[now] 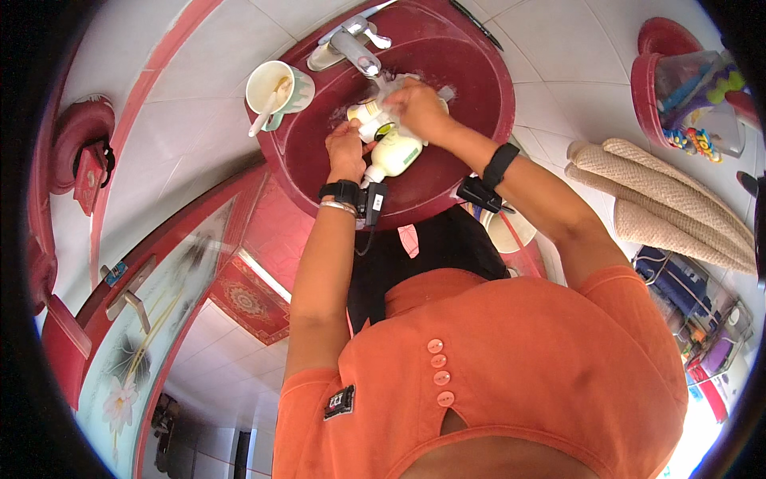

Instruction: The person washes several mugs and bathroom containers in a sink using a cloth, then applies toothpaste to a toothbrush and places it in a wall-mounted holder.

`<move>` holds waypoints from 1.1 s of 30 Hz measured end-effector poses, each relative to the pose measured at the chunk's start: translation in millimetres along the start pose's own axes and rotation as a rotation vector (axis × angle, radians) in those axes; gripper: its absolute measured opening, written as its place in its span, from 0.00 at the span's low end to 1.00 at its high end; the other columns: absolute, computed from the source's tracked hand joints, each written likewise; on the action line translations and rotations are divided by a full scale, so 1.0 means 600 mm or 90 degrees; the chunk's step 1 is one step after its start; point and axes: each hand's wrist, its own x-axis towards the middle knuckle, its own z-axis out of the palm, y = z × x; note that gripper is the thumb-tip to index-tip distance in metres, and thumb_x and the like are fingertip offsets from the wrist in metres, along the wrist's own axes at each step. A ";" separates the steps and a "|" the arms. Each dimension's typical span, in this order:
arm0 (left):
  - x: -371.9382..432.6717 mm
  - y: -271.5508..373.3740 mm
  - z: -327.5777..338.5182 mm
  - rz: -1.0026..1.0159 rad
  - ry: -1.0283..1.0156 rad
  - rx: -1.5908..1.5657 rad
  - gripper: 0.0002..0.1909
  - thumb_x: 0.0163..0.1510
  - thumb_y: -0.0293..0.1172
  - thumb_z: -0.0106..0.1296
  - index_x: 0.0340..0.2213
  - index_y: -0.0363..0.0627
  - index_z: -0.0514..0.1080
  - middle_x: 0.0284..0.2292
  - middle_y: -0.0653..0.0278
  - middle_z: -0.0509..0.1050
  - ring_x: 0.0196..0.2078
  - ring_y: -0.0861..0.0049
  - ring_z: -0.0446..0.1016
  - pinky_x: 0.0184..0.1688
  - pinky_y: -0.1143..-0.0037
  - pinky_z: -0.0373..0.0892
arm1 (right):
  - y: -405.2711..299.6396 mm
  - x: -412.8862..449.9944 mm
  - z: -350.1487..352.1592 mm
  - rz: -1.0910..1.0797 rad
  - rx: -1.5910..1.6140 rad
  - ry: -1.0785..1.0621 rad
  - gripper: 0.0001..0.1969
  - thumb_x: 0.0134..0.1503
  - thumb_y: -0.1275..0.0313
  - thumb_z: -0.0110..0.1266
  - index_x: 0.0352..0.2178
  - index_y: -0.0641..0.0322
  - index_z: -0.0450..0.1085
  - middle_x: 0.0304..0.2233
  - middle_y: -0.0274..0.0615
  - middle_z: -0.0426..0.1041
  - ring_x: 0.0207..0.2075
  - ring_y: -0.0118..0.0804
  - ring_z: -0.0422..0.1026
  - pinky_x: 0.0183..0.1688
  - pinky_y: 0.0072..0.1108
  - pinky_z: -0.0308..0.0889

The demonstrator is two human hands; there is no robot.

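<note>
Over a dark red washbasin (311, 173), my left hand (347, 146) has its fingers round a small white container (366, 112) with a yellowish label. A pale yellow-green bottle (396, 152) with a white neck lies beside it, its neck towards my left wrist. My right hand (422, 105) is bunched on a whitish, translucent wet thing (392, 96), perhaps a cloth or plastic film, under the spout of a chrome faucet (353, 48). Other pale items sit partly hidden behind my right hand. Whether my left hand also touches the bottle is unclear.
A patterned cup (293, 93) holding a white-handled utensil stands on the basin's left rim. Beige towels (670, 197) hang at the right, below a red holder (646, 102) with toothbrushes. A pale bucket (508, 230) is under the basin. A door with a metal handle (134, 299) is at the left.
</note>
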 end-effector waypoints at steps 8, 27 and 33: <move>-0.012 0.004 0.026 0.003 -0.012 0.042 0.08 0.61 0.32 0.51 0.35 0.39 0.73 0.32 0.65 0.72 0.34 0.74 0.72 0.29 0.75 0.75 | 0.035 0.080 -0.013 0.175 -0.006 -0.010 0.13 0.50 0.76 0.56 0.38 0.55 0.79 0.39 0.54 0.76 0.42 0.50 0.76 0.48 0.31 0.69; 0.015 -0.007 -0.005 -0.022 -0.034 -0.041 0.10 0.62 0.30 0.45 0.40 0.35 0.69 0.40 0.56 0.72 0.39 0.68 0.74 0.32 0.69 0.79 | -0.002 -0.008 0.017 -0.262 -0.177 -0.003 0.21 0.49 0.81 0.52 0.45 0.56 0.74 0.42 0.51 0.75 0.43 0.52 0.74 0.48 0.34 0.69; 0.028 -0.009 -0.005 -0.028 -0.034 -0.105 0.11 0.63 0.29 0.42 0.44 0.38 0.68 0.42 0.57 0.72 0.41 0.64 0.74 0.35 0.63 0.77 | 0.048 0.086 -0.019 0.211 0.082 -0.065 0.16 0.59 0.71 0.49 0.48 0.61 0.72 0.38 0.55 0.77 0.37 0.46 0.77 0.40 0.28 0.72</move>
